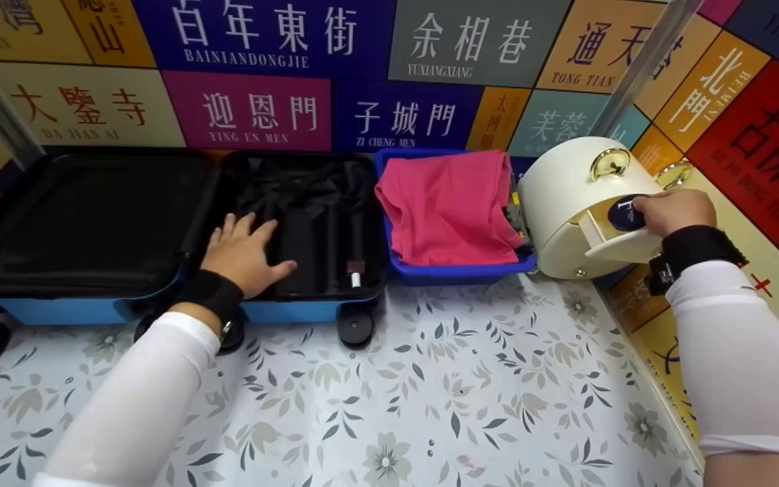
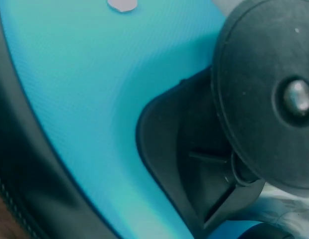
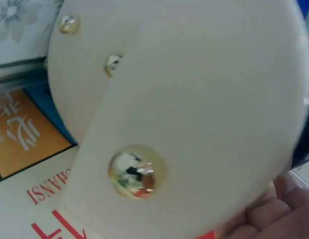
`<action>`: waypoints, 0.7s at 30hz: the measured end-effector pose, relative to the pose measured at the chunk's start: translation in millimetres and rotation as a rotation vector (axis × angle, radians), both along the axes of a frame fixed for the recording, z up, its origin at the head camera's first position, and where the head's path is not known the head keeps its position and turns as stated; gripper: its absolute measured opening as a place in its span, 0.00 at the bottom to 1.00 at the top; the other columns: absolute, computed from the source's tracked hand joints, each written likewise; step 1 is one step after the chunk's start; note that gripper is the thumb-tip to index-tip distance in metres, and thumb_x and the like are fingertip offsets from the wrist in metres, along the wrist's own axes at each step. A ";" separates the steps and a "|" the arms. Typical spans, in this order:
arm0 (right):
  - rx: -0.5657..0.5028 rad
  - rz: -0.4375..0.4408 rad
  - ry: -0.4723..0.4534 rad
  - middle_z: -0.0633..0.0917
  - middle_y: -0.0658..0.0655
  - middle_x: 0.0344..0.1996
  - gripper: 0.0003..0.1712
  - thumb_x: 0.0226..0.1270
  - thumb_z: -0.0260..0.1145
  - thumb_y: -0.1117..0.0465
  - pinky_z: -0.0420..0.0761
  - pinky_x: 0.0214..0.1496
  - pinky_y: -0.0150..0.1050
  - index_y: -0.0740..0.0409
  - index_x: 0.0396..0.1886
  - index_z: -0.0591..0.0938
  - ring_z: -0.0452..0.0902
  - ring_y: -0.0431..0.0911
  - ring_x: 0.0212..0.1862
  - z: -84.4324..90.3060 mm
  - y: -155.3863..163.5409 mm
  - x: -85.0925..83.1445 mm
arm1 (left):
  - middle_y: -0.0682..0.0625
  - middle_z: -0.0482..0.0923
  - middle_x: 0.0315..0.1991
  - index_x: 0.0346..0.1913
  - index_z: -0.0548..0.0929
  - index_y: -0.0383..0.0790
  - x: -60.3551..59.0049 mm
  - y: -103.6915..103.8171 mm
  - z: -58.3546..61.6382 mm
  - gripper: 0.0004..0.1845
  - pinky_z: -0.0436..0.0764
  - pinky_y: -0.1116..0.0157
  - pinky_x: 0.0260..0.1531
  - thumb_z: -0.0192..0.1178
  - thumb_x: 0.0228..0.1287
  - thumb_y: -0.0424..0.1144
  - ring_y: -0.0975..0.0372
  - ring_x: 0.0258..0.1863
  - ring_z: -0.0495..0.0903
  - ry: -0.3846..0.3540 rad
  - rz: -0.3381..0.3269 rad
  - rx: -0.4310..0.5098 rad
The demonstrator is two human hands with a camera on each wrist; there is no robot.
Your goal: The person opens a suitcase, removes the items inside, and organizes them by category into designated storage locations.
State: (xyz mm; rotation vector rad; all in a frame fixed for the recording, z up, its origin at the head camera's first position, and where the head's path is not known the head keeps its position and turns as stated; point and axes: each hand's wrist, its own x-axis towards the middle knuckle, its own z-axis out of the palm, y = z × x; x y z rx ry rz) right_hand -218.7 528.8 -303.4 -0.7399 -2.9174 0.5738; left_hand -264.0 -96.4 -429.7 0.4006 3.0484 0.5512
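A: Where is your left hand [image 1: 244,256] right now?

B: It lies flat, fingers spread and straight, on the black lining of the open suitcase [image 1: 159,223], in the right-hand half beside the strap. Its grip is released; it holds nothing.

A: And the suitcase itself?

B: Blue shell, lying open on the flowered surface [image 1: 430,392] against the wall of coloured signs. One black wheel [image 2: 266,94] fills your left wrist view, right beside the blue shell.

A: What about your right hand [image 1: 673,211]?

B: It rests at the cream round case [image 1: 579,203], which stands at the right end of the surface, just beside the blue bin [image 1: 457,270]. Your fingers are curled around a dark blue round item [image 1: 626,213] at the case's pulled-out drawer [image 1: 616,247], so that grip is grasping it (your wrist view shows only a bit of your fingers under the cream side and its gold studs).

A: And in the bin?

B: A pink cloth [image 1: 447,206], folded loosely, filling most of it. The bin sits between the suitcase and the cream case, touching both.
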 end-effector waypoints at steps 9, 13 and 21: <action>-0.019 -0.013 -0.105 0.74 0.83 0.61 0.43 0.79 0.55 0.44 0.69 0.69 0.69 0.85 0.66 0.68 0.71 0.71 0.58 -7.4 -9.4 -5.7 | 0.30 0.50 0.84 0.83 0.61 0.43 2.4 2.4 -2.6 0.47 0.43 0.33 0.81 0.63 0.70 0.63 0.31 0.83 0.40 -0.011 0.002 -0.008; 0.023 0.034 -0.139 0.73 0.83 0.58 0.38 0.80 0.50 0.48 0.68 0.69 0.71 0.85 0.63 0.69 0.70 0.72 0.56 -6.7 -10.7 -9.0 | 0.30 0.50 0.84 0.83 0.61 0.43 1.3 3.2 -5.4 0.47 0.43 0.33 0.81 0.64 0.70 0.62 0.32 0.84 0.40 -0.012 0.011 -0.005; 0.225 0.231 -0.233 0.76 0.89 0.52 0.30 0.78 0.42 0.59 0.75 0.62 0.72 0.88 0.45 0.77 0.74 0.76 0.51 -8.0 -7.3 -13.7 | 0.30 0.51 0.83 0.83 0.62 0.43 -2.4 4.5 -9.5 0.47 0.45 0.33 0.81 0.65 0.69 0.62 0.31 0.83 0.41 -0.009 0.010 -0.019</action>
